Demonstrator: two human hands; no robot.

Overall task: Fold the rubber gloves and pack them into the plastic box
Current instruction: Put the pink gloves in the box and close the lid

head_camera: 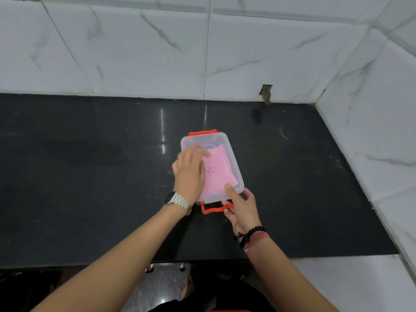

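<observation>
1. Right hand (242,204), nearest the camera, steadies the near end of the plastic box (235,174): its thumb lies over the near rim, touching the pink rubber gloves (217,174), while the fingers curl at the near orange latch (216,209). Grip here is a pinch on the box's near edge.
2. Gloves sit folded into a flat pink pad inside the clear box, filling most of its floor; a strip at the far end by the far orange latch (202,132) is bare.
3. Left hand (189,172) lies flat over the left part of the gloves and the box's left rim, fingers straight and pointing away, pressing rather than gripping.
4. Judgement: the step in hand is bedding the fold down. To do it well, press evenly with the flat palm and keep the edges under the rim. The right hand should hold the box from skating on the glossy surface (90,176).
5. Rubber tends to spring back; a slow release of the press would show whether the fold holds.
6. Pose: both forearms reach forward and converge on the box. A metal watch (179,202) is on the left wrist, a bead bracelet (251,235) on the right.
</observation>
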